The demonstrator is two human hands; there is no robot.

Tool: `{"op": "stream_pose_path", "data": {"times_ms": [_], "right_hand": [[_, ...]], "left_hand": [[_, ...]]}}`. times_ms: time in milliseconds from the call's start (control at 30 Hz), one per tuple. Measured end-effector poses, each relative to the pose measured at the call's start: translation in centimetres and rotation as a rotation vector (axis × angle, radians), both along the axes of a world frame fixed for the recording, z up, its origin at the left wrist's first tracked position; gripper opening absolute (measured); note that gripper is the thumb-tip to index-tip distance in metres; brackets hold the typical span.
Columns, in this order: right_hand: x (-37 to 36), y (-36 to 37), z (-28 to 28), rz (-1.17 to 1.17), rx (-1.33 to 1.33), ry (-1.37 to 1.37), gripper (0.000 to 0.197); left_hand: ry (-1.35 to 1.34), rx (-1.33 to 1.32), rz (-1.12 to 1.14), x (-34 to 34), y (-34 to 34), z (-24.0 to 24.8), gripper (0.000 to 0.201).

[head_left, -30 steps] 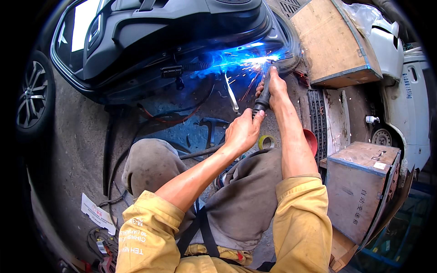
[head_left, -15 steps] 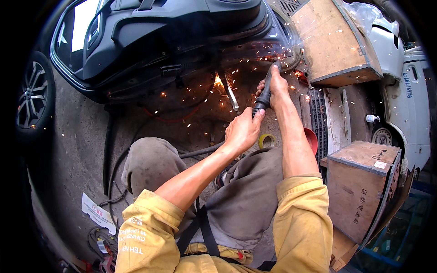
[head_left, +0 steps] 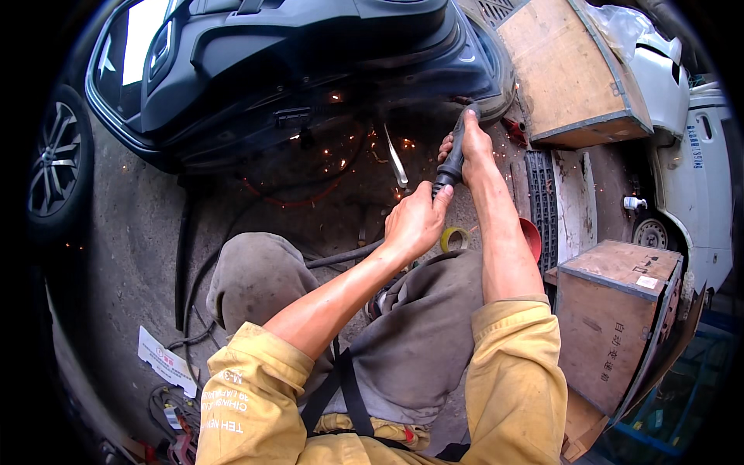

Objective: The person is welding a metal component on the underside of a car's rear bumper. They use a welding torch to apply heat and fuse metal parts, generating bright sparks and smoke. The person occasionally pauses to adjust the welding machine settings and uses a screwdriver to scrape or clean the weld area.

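A black hand torch [head_left: 452, 164] with a ribbed collar runs up from my lap to the lower edge of a dark car door [head_left: 325, 46]. My right hand [head_left: 475, 149] wraps its upper handle, thumb near the head. Lower down, my left hand [head_left: 413, 221] is closed round the rear end, where a thick black hose [head_left: 341, 260] trails away to the left. The torch's tip is at the door's right corner; whether it touches the metal I cannot tell. A few orange sparks scatter under the door, beside a shiny metal bar [head_left: 395, 159].
Wooden crates stand on the right, one upper [head_left: 570, 70] and one lower [head_left: 612, 318]. By my right knee lie a yellow tape roll [head_left: 455, 239] and a red bowl-like thing [head_left: 530, 239]. A car wheel [head_left: 58, 163] is far left; a white vehicle body [head_left: 701, 186] is far right.
The bright glow and thick spray of sparks at the door's edge have died down to a few scattered sparks. Both hands keep their hold and have hardly moved.
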State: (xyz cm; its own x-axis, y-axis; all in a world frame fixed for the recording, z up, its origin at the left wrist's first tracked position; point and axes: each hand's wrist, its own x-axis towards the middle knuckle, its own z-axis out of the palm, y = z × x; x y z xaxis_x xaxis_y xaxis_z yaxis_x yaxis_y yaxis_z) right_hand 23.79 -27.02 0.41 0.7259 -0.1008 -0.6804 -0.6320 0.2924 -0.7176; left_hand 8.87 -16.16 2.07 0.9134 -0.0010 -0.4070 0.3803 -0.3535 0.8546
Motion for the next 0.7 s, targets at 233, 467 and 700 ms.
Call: {"op": "stream_pose_path", "data": {"times_ms": [233,467,700], "right_hand": [[0.0,-0.1,-0.2,0.001,-0.005,-0.002,0.056],[-0.5,0.6,0.7,-0.033,-0.028,0.002,0.056],[-0.5,0.2,0.7,-0.024,-0.029,-0.008,0.057]], "left_hand": [[0.016,0.018,-0.012,0.1,0.0,0.2,0.051],[0.005,0.028,-0.011,0.0,0.2,0.3,0.052],[0.006,0.024,-0.023,0.0,0.2,0.4,0.052]]}}
